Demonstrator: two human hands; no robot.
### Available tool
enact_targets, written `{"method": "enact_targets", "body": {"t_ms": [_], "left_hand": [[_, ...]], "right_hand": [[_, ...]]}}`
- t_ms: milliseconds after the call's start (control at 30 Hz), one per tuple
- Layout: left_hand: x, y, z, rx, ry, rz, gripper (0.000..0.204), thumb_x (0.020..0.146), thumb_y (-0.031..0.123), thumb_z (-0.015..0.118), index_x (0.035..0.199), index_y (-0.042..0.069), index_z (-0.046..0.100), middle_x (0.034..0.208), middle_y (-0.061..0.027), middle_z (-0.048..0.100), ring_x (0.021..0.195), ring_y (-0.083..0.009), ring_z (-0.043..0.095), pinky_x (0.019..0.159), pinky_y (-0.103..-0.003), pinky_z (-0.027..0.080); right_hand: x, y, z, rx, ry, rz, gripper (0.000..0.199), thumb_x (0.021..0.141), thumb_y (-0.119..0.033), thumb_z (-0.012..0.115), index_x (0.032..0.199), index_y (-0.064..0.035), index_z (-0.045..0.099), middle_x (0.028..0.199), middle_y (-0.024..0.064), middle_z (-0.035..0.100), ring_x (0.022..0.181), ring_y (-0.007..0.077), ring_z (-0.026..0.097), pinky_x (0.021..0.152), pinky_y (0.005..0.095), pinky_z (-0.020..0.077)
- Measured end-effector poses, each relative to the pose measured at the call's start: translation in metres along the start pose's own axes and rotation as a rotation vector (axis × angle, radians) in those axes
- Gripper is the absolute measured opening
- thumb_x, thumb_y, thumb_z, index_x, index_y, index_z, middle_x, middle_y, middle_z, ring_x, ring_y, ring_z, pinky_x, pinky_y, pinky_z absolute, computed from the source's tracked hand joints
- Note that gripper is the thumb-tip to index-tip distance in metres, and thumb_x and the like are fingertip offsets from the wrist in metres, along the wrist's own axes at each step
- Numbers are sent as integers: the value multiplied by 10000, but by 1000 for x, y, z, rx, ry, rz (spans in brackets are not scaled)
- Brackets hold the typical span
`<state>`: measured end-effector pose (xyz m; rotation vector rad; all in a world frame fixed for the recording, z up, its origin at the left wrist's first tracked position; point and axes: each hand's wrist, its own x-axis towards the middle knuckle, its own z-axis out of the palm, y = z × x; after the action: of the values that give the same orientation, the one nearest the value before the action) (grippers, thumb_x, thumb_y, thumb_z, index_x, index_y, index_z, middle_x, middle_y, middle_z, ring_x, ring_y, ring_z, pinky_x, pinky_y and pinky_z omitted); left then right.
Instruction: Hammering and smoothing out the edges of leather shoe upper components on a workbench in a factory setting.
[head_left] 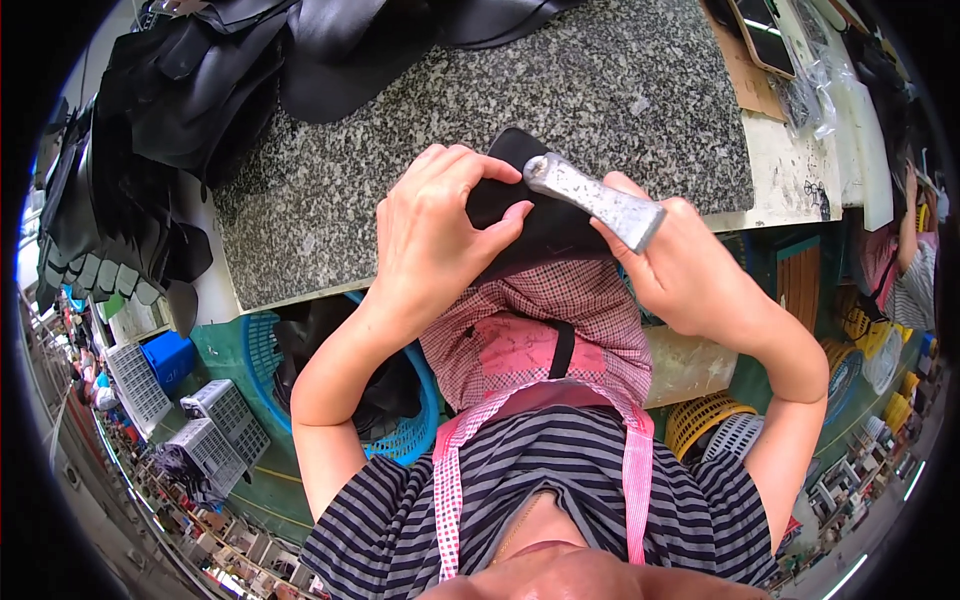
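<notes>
A piece of black leather (555, 230) lies at the near edge of the speckled stone slab (640, 90), its near part hanging over toward my lap. My left hand (430, 215) holds it from the left, thumb and forefinger curved over it with a gap between their tips. My right hand (680, 265) is closed round a hammer (600, 200) with a worn silver head; the fist hides its handle. The hammer's round end is above the leather, right beside my left fingertips. Whether it touches the leather, I cannot tell.
Black leather pieces (340, 60) are heaped along the slab's far left. A phone (765, 35) lies at the far right near clear plastic wrap (810, 100). Below the bench stand a blue basket (415, 430) with black pieces, grey crates (225, 420) and a yellow basket (700, 420).
</notes>
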<state>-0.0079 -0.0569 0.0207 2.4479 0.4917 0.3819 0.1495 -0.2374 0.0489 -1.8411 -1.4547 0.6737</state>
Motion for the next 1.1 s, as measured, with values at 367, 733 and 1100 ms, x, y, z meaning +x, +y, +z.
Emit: {"method": "enact_targets", "body": {"t_ms": [367, 733, 1100], "left_hand": [[-21, -8, -9, -41, -25, -13, 203, 753, 117, 850, 896, 59, 718, 870, -73, 670, 876, -275, 623, 772, -389, 525], [-25, -18, -1, -131, 5, 87, 159, 793, 70, 819, 917, 58, 720, 879, -108, 648, 787, -298, 633, 700, -398, 520], [-24, -24, -15, -172, -29, 15, 209, 747, 85, 867, 934, 57, 778, 875, -86, 679, 775, -264, 694, 678, -342, 545]], "right_hand": [[2, -14, -11, -67, 163, -120, 191, 1053, -168, 508, 1025, 21, 517, 719, 256, 632, 720, 481, 652, 615, 535, 491], [-11, -2, 17, 46, -118, 186, 247, 954, -67, 540, 1165, 30, 457, 730, 305, 611, 747, 518, 638, 649, 582, 495], [-6, -8, 6, 50, -122, 184, 283, 1050, -127, 559, 1236, 82, 603, 841, 278, 619, 634, 430, 583, 641, 438, 482]]}}
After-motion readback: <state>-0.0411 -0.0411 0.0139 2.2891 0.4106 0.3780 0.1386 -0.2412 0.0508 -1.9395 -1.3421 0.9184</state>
